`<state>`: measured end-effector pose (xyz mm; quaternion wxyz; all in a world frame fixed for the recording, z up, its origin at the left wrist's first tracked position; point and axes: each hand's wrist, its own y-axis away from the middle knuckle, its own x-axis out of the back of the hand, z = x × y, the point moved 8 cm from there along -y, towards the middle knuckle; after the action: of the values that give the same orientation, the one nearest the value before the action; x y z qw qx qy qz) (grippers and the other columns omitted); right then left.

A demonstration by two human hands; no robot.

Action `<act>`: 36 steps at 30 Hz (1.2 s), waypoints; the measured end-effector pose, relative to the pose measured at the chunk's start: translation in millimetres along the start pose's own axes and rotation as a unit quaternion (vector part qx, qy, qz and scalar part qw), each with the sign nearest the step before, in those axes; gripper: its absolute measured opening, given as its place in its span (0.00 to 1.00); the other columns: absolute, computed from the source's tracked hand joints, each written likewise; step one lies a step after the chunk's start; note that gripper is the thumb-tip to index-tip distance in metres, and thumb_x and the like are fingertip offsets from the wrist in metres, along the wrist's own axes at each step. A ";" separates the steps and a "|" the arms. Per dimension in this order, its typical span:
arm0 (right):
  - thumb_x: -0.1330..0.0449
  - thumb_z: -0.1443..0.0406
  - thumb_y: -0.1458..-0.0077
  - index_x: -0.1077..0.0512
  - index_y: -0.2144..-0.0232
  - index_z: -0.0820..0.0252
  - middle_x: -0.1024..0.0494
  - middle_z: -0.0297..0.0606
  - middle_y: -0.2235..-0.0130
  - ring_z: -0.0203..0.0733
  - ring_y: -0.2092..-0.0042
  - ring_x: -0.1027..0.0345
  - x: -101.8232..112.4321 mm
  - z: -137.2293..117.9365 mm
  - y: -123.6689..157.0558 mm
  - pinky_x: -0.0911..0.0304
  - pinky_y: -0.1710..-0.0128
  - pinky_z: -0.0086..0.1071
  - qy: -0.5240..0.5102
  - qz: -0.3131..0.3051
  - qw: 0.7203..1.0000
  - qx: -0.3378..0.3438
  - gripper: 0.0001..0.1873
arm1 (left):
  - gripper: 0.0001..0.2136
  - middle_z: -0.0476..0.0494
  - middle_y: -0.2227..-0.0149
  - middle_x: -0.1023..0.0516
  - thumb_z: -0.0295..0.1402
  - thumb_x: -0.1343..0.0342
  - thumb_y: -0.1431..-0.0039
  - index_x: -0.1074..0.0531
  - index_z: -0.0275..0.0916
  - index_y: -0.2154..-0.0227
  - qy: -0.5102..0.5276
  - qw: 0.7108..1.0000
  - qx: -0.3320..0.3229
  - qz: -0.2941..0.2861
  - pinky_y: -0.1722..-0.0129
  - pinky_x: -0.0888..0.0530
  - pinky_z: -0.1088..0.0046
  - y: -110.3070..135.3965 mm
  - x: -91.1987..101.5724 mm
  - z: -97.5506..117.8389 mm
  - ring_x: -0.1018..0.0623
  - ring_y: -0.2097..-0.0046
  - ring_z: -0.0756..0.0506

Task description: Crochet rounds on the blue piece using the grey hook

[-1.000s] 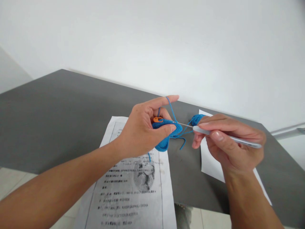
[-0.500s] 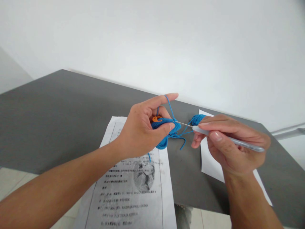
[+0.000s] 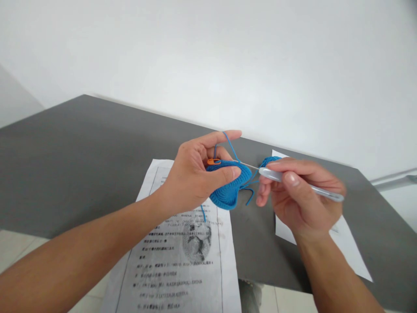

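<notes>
My left hand (image 3: 202, 169) pinches a blue crochet piece (image 3: 228, 191) between thumb and fingers. Its index finger points out to the right with blue yarn (image 3: 230, 142) looped over it, running down to the piece's top edge. An orange stitch marker (image 3: 213, 161) is clipped on that edge, close to the palm. In my right hand (image 3: 302, 191) is a crochet hook (image 3: 272, 174) with a pale grey handle, held like a pen. The hook's thin metal shaft reaches left to the top edge of the piece, where its tip is hard to make out.
A printed sheet (image 3: 176, 269) with text and a dark picture lies under my left hand. Beneath my right hand is another white paper (image 3: 350, 256). A blue yarn ball (image 3: 273, 160) sits partly hidden behind my right fingers. The grey table (image 3: 97, 165) meets a white wall.
My right hand has moved slightly left with the hook, bringing the handle nearer the piece. The crochet piece has turned, showing more of its face. My left hand has barely moved.
</notes>
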<state>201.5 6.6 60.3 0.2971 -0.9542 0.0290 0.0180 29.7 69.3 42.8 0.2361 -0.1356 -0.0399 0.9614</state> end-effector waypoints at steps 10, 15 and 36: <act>0.30 0.62 0.37 0.14 0.57 0.56 0.15 0.36 0.69 0.38 0.73 0.20 -7.3 10.0 2.3 0.22 0.79 0.29 -0.049 0.032 0.998 -0.026 0.07 | 0.31 0.52 0.69 0.20 0.25 0.26 0.50 0.23 0.34 0.40 0.057 0.998 0.025 -0.005 0.68 0.24 0.76 0.7 -4.0 -8.3 0.22 0.69 0.50; 0.30 0.61 0.37 0.14 0.57 0.56 0.15 0.36 0.67 0.39 0.72 0.20 -6.8 9.5 2.9 0.21 0.79 0.30 -0.045 0.029 0.998 -0.034 0.08 | 0.35 0.51 0.68 0.19 0.25 0.25 0.49 0.26 0.33 0.36 0.072 0.997 0.028 -0.014 0.67 0.23 0.77 0.3 -4.5 -7.3 0.22 0.68 0.51; 0.30 0.64 0.37 0.13 0.56 0.54 0.15 0.42 0.66 0.44 0.72 0.21 8.4 -7.1 -1.6 0.24 0.80 0.37 0.055 -0.045 0.997 0.034 0.08 | 0.40 0.55 0.73 0.24 0.24 0.31 0.48 0.33 0.30 0.30 -0.070 0.997 0.019 -0.019 0.75 0.30 0.79 3.0 -7.2 4.1 0.30 0.74 0.53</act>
<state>210.1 3.5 66.6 0.3280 -0.9434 0.0031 -0.0492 33.4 63.2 48.1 0.2535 -0.0630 -0.0401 0.9644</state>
